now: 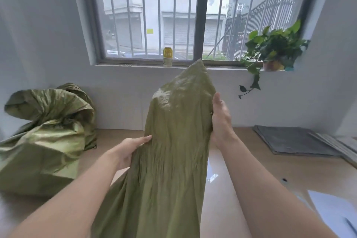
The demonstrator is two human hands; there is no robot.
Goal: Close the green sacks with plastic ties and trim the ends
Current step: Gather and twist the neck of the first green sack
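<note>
Green sack (pixel 173 141) is front and centre, held up off the counter (pixel 241 160) between my two hands, its pointed top standing tall against the sill (pixel 146 66) line and its lower folds dropping out of view at the bottom edge. My left hand (pixel 131 149) comes in low from the left, palm turned toward me, thumb laid across the front of the gathered cloth and the fingers wrapped behind it, so it grips the sack's left side. My right hand (pixel 221 120) sits higher on the right edge, back of the hand toward me, thumb pointing up along the fabric and the fingers curled round behind, clamping that edge. Both forearms reach forward and frame the sack; the cloth between the hands is bunched into fine vertical pleats. To the left, a second sack (pixel 46 141) lies slumped and crumpled on the counter against the wall (pixel 119 102), well apart from my left hand, with a bare strip of counter between. To the right I have open counter just beside the held sack, then a stack of grey mats (pixel 293 141) near the far right corner, and a white sheet (pixel 332 212) at the lower right edge. A small dark spot (pixel 284 180) sits on the counter between them; I cannot tell what it is. Up on the sill, a yellow bottle (pixel 167 56) stands just behind the sack's tip and a potted plant (pixel 274 50) trails down at the right.
</note>
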